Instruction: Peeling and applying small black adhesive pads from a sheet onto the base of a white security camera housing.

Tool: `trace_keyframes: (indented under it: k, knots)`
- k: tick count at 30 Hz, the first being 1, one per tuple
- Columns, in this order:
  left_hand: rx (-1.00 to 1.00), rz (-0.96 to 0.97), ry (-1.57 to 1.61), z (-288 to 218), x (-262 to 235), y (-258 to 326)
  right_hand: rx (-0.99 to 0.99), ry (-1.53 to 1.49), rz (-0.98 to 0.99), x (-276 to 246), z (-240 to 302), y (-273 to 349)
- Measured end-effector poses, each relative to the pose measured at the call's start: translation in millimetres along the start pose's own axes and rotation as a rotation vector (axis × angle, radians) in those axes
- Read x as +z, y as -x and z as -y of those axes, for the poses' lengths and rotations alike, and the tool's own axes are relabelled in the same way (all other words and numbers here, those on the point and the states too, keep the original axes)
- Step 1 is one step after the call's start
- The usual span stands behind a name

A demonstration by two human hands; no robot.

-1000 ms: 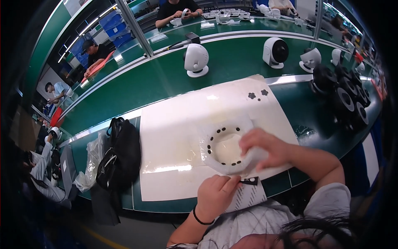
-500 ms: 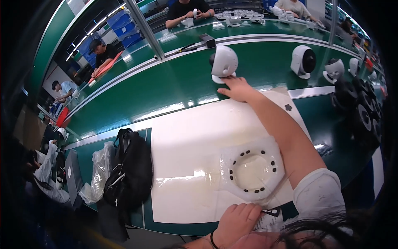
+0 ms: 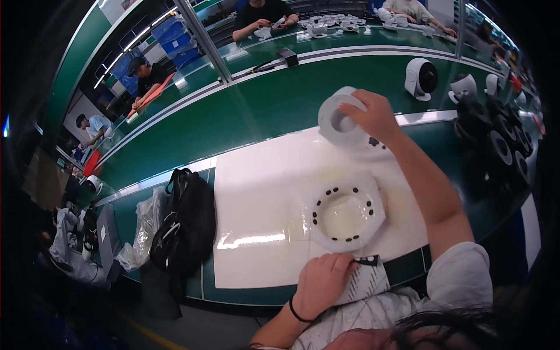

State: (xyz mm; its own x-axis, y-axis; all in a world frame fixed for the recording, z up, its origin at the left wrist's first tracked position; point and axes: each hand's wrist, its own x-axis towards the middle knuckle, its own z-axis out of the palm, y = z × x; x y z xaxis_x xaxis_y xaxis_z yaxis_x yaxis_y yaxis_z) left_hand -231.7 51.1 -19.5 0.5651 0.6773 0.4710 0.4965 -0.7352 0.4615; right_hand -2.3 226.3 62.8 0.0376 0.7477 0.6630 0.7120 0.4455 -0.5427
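My right hand (image 3: pixel 374 114) grips a white rounded device (image 3: pixel 328 116), tipped so that its ring-shaped underside faces me, above the far edge of the white mat (image 3: pixel 256 186). My left hand (image 3: pixel 324 279) is at the near edge, its fingers pinching a white backing sheet (image 3: pixel 366 284) by the black strip along its top. Between the hands lies a white octagonal ring fixture (image 3: pixel 367 234), with several small black oval pads spaced around its rim. A dark flower-shaped mark (image 3: pixel 373 141) shows beside the held device.
A black bag (image 3: pixel 185 227) and clear plastic wrap (image 3: pixel 142 230) lie left of the mat. More white devices (image 3: pixel 419 79) stand on the green belt at the far right, above a pile of black round parts (image 3: pixel 496 140). Several people work beyond the belt.
My right hand has lifted the white device off the belt, tipped it over and brought it nearer, to the right. My left hand has risen slightly with the backing sheet, which now shows more.
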Motion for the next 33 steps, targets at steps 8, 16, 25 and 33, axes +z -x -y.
trace_keyframes:
  k: [8, 16, 25, 33]
  knots:
    - [0.06, -0.165, -0.035, 0.7, 2.5, 5.4, 0.566, -0.932, 0.38, -62.8, 84.8, 86.9]
    - [0.054, -0.229, -0.048, 1.7, 0.1, 7.4, 0.584, -0.731, 0.449, -38.8, 85.6, 96.7]
    - [0.068, -0.296, -0.046, 14.0, -5.5, 14.8, -0.559, 0.108, 0.421, -63.5, 123.6, 115.3]
    - [0.127, -0.403, 0.01, 16.5, -5.3, 18.2, -0.744, 0.377, 0.507, -46.1, 137.4, 143.3]
